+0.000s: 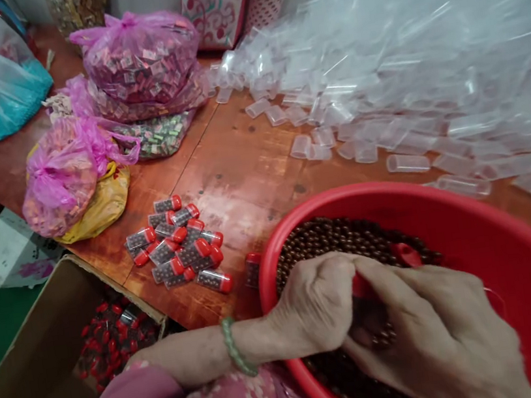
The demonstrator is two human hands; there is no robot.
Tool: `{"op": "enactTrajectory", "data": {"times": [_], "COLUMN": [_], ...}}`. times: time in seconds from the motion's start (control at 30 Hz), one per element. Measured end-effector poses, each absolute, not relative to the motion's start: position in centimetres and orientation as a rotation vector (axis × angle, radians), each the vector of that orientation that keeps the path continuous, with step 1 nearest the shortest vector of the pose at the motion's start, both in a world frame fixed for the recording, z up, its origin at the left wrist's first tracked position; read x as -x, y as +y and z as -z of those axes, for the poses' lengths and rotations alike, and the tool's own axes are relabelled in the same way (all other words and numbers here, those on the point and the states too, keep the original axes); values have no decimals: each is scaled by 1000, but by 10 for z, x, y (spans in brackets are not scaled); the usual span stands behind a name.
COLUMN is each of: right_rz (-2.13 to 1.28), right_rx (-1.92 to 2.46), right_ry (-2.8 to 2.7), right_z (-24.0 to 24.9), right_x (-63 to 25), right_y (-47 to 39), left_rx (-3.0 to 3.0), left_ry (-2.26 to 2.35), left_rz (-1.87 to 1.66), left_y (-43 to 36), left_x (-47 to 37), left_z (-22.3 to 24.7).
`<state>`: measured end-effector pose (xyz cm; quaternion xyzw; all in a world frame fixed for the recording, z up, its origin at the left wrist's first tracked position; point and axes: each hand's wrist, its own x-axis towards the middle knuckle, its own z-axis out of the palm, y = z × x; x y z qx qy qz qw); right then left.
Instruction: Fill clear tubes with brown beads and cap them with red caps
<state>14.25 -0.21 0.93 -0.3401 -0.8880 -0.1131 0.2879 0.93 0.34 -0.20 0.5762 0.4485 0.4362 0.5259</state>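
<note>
- In the head view, the left hand is clenched above the red basin, at the near right; what it grasps, I cannot tell.
- The right hand curves beside it, around a red piece (mostly hidden, so its grasp is also unclear).
- Brown beads lie in the basin below them.
- Left of the basin, red-capped tubes make a pile; clear tubes spread at the far right.
</note>
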Motion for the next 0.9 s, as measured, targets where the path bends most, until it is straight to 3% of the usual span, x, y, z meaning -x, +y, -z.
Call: {"op": "enactTrajectory", "data": {"times": [0.2, 0.43, 0.53, 0.77, 0.9], "right_rz": [47, -139, -313, -564, -495], "right_rx": [913, 1643, 1776, 1888, 2017], "right_ry": [-2467, -2274, -2320, -2418, -2372], "right_z": [-19, -15, -9, 7, 29], "right_x": [-131, -205, -224, -203, -175], "right_y": [1, 35, 44, 78, 95], "left_rx": [-1435, -2074, -2196, -2206, -1948], "left_ry": [1214, 2134, 2216, 1841, 1439], "left_rz": [-1111, -773, -549, -986, -859], "left_y": [-2, 22, 23, 41, 58], "left_x": [41, 150, 176, 112, 54], "left_z": [-17, 13, 29, 16, 6]}}
